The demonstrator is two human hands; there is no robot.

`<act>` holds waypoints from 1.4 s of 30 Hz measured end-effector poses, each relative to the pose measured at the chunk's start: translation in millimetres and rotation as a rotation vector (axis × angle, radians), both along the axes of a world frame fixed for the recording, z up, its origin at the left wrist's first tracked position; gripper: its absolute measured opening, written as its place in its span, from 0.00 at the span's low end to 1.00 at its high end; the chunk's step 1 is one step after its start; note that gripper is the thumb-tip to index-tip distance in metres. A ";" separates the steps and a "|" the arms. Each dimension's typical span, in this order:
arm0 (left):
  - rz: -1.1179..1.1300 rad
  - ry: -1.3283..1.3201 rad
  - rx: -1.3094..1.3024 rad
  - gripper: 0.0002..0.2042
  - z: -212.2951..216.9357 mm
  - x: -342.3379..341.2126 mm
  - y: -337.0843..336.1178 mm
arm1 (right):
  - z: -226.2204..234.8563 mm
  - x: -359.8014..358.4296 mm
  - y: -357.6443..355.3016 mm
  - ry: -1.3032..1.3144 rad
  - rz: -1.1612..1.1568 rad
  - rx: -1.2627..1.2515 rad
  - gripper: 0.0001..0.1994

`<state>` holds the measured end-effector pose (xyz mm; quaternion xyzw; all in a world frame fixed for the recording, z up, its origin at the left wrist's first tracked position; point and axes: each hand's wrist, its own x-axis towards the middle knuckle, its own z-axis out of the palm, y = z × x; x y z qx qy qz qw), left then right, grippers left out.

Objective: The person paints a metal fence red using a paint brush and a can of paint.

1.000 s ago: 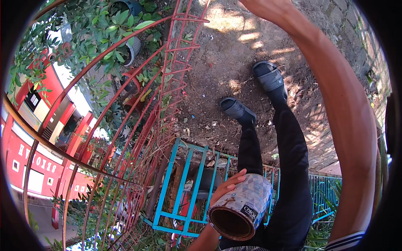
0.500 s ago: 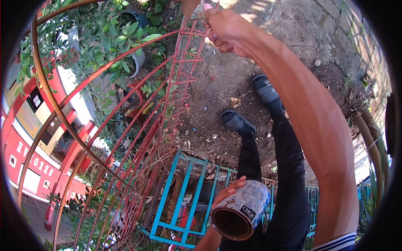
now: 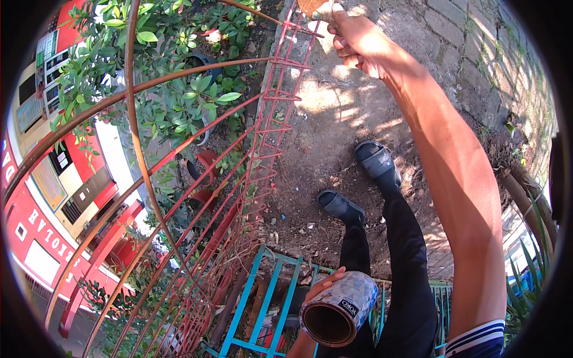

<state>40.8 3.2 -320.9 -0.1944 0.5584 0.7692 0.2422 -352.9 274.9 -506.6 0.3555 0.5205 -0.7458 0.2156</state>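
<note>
My left hand (image 3: 323, 285) is wrapped round the side of a paint can (image 3: 358, 290) with a blue, grey and white triangle pattern. The can is tilted, its mouth facing me and its inside dark brown. With my right arm stretched far forward, my right hand (image 3: 365, 46) pinches what looks like a paintbrush (image 3: 322, 11), with a pale part at the fingers and a flat brown end cut off by the top of the picture. That brown end is close to the top of a red metal fence (image 3: 285, 80); whether it touches is hard to tell.
Curved rusty bars (image 3: 134, 119) arch over the left side, with leafy plants (image 3: 179, 89) and a red building (image 3: 45, 224) beyond. A turquoise metal frame (image 3: 262, 298) stands near my legs. My sandals (image 3: 379, 161) are on bare soil beside paving (image 3: 453, 36).
My right hand and the paintbrush have shifted a little to the right in view, still near the fence's far end. The whole view has turned somewhat. My left hand keeps the can.
</note>
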 end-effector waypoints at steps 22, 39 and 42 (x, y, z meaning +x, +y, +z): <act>-0.040 0.076 0.006 0.29 11.8 -11.7 13.4 | 1.8 75.9 -66.3 -0.058 0.332 0.172 0.31; 0.022 0.007 -0.025 0.25 6.2 35.6 -8.5 | -51.2 131.0 -171.8 0.377 0.446 0.709 0.22; 0.027 -0.016 0.017 0.23 2.6 44.9 -14.9 | -56.0 141.3 -162.9 0.366 0.564 0.777 0.23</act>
